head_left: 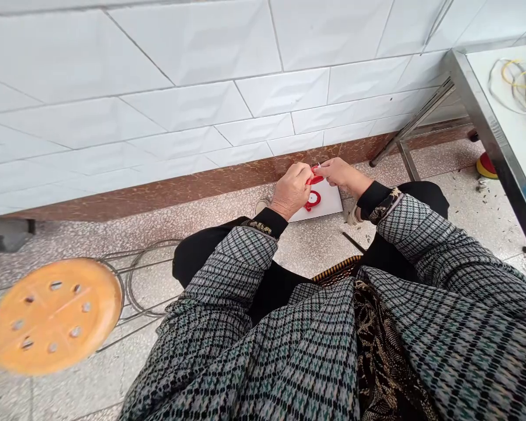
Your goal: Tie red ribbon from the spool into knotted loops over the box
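Out in front of me, both hands come together over a white board [331, 202] near the wall. My left hand [293, 186] is closed around one side of a small red piece [317, 175], partly hidden by the fingers, so its exact kind is unclear. From the other side my right hand [337, 173] pinches it, and a thin whitish bit shows at the fingertips. Just below, on the board, lies a red ring-shaped piece [312, 200] with a white middle.
An orange round stool [56, 316] lies tipped on the left, its wire legs [151, 275] reaching toward my knee. A metal-framed table [486, 99] with cables stands at the right. A dark stick [353, 241] and scattered bits [482, 186] lie on the floor. The tiled wall [263, 88] is close ahead.
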Tool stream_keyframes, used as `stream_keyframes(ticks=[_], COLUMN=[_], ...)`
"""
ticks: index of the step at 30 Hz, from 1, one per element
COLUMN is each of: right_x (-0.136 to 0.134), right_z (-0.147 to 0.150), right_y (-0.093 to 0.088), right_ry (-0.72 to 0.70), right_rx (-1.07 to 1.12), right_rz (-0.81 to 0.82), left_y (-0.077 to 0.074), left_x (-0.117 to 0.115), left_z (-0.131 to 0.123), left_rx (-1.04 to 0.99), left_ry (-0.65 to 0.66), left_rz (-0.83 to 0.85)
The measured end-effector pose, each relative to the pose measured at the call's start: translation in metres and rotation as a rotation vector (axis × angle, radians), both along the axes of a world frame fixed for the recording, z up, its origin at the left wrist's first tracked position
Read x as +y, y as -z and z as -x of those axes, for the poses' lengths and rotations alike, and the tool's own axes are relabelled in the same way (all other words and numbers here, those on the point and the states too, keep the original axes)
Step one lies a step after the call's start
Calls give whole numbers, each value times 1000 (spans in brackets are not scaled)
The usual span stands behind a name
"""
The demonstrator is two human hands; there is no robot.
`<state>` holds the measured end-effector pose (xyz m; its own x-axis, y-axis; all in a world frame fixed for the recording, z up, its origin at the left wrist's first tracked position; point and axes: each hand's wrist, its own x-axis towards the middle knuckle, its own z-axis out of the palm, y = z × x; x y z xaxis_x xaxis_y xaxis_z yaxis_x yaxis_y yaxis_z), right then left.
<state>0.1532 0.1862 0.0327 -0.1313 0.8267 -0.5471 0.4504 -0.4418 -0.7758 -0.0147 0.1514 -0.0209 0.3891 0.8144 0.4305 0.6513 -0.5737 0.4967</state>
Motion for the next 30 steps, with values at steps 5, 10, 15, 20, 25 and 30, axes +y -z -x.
stream_keyframes(ticks=[5,10,15,20,25,30], right_x=[-4,-4,-5,-5,-6,-8], right_z=[2,4,8,10,11,13], right_y=[-1,1,4,5,8,8], right_ry=[204,235,211,264,332,313], right_rx=[284,269,191,201,285,321], right_rz=[168,130,36,25,109,109], left_y=[-1,-1,-3,-5,-8,-11], left_x=[0,0,-1,-4,-7,-10], left_z=[2,4,4,-1,-5,-9], left_rx=[158,198,222,260,369,435], left_ry=[3,0,3,19,78,138], left_rz=[-76,-103,-78,-30,-69,-91])
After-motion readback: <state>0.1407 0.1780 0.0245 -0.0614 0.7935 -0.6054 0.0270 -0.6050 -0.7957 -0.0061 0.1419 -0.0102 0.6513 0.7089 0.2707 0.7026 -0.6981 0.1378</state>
